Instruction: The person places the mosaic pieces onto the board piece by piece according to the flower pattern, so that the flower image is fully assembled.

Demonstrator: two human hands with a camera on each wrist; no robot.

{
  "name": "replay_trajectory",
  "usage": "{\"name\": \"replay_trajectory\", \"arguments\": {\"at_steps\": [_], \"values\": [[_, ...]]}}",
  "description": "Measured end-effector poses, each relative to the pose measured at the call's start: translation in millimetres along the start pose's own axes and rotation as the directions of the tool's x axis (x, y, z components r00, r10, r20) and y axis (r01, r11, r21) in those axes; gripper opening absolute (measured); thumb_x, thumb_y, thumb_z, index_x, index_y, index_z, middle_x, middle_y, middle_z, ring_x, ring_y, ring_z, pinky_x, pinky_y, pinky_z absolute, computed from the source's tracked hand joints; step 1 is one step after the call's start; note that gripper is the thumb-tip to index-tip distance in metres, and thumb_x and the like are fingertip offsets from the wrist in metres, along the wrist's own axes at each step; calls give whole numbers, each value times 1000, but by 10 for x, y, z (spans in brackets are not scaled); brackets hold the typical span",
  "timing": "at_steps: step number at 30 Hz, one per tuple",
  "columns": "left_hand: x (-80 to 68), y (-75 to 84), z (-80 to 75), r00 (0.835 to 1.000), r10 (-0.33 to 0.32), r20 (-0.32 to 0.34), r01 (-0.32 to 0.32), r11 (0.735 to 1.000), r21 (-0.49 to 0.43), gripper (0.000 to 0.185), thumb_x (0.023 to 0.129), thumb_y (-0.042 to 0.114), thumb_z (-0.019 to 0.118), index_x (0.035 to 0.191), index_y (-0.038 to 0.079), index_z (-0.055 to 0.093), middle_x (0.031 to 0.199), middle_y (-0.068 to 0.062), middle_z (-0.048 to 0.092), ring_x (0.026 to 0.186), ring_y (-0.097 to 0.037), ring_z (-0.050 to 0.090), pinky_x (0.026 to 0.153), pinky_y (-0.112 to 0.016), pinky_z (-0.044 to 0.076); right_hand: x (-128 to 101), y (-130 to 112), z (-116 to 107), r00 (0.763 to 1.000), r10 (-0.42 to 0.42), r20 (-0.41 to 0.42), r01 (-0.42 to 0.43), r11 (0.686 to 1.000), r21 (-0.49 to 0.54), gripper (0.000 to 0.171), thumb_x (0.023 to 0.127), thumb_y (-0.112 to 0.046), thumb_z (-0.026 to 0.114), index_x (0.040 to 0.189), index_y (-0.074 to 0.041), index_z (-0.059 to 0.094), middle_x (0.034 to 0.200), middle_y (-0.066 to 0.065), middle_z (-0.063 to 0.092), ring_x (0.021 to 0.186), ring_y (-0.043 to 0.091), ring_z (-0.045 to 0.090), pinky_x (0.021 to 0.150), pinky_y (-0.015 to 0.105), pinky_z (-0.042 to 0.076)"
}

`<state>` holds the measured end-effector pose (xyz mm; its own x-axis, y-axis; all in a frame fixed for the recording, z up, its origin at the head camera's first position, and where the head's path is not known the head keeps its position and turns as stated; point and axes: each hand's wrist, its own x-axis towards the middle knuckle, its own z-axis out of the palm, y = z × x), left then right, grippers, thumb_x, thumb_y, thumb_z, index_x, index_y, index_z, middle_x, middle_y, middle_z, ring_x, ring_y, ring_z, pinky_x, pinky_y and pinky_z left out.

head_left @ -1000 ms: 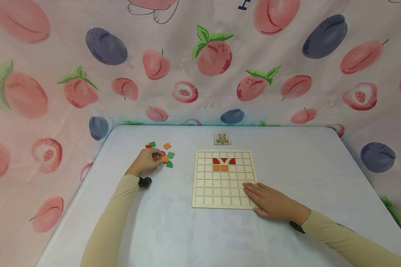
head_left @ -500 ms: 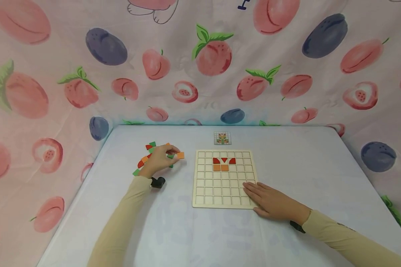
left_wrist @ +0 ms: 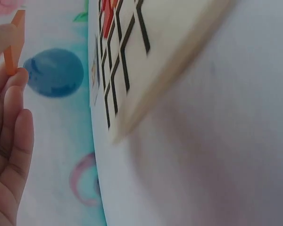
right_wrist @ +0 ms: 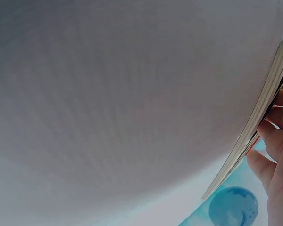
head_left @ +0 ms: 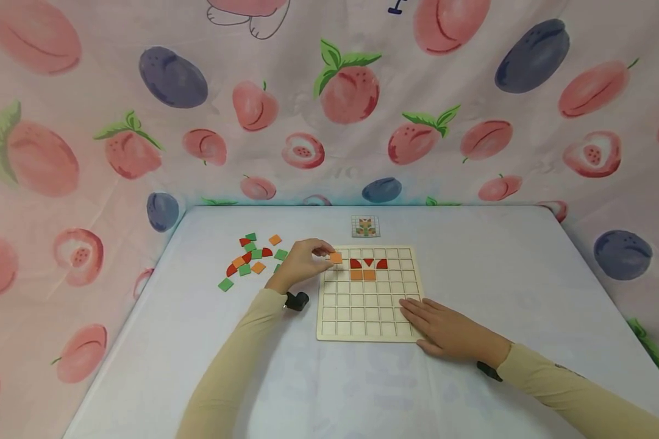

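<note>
A wooden grid board [head_left: 369,317] lies in the middle of the table. In its upper rows sit red pieces [head_left: 368,263] and two orange squares [head_left: 363,275]. My left hand [head_left: 303,263] pinches an orange square tile [head_left: 336,258] over the board's upper left cells; the left wrist view shows that tile [left_wrist: 13,44] edge-on between the fingertips beside the board [left_wrist: 170,52]. My right hand [head_left: 444,331] lies flat with straight fingers on the board's lower right corner [right_wrist: 254,132].
Several loose green, orange and red tiles [head_left: 249,259] lie left of the board. A small picture card [head_left: 365,226] sits behind the board. A fruit-print cloth [head_left: 329,97] walls in the table at the back and sides.
My left hand picked an orange tile from the loose pile and carried it right, to the board's upper left. The right hand stayed put.
</note>
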<state>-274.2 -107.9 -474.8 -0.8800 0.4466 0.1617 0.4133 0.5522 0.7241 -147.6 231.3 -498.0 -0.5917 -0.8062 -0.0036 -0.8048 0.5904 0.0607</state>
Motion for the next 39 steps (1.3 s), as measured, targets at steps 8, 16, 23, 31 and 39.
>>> {"name": "replay_trajectory", "arguments": {"at_steps": [8,16,23,31,39], "values": [[177,180,265,997,-30,78,32,999,-23,23,81,14,73,103,8,69,102,-6,67,93,-20,61,84,-33,52,-12,7,5,1000,-3,-12,3,1000,-9,62,93,-37,53,142,-1,38,150,13,36,137,28,37,119,32,14],[330,288,456,983,-28,180,29,1000,-1,20,81,15,73,100,8,69,92,-5,67,81,-14,59,73,-23,50,-4,10,-11,1000,-7,-4,7,1000,-4,62,94,-37,52,141,0,38,149,15,36,136,29,38,107,45,37],[398,314,617,969,6,246,-10,1000,15,22,83,17,72,102,8,69,91,-2,68,80,-9,60,73,-19,50,-14,8,-12,999,-20,-34,19,1000,-13,62,93,-36,53,141,0,39,149,15,37,136,29,39,105,40,34],[447,406,700,960,-6,281,-13,998,66,21,81,19,74,99,9,69,88,0,66,76,-8,57,69,-17,48,-15,9,-13,999,-26,-46,24,999,-27,62,92,-37,55,140,0,40,148,14,38,135,28,40,104,41,35],[501,400,754,951,1,311,-41,992,123,22,80,19,75,99,10,69,90,0,67,78,-7,58,70,-16,48,-5,6,-17,999,-22,-29,21,999,-32,62,92,-37,55,140,0,40,148,14,39,135,28,41,107,43,36]]}}
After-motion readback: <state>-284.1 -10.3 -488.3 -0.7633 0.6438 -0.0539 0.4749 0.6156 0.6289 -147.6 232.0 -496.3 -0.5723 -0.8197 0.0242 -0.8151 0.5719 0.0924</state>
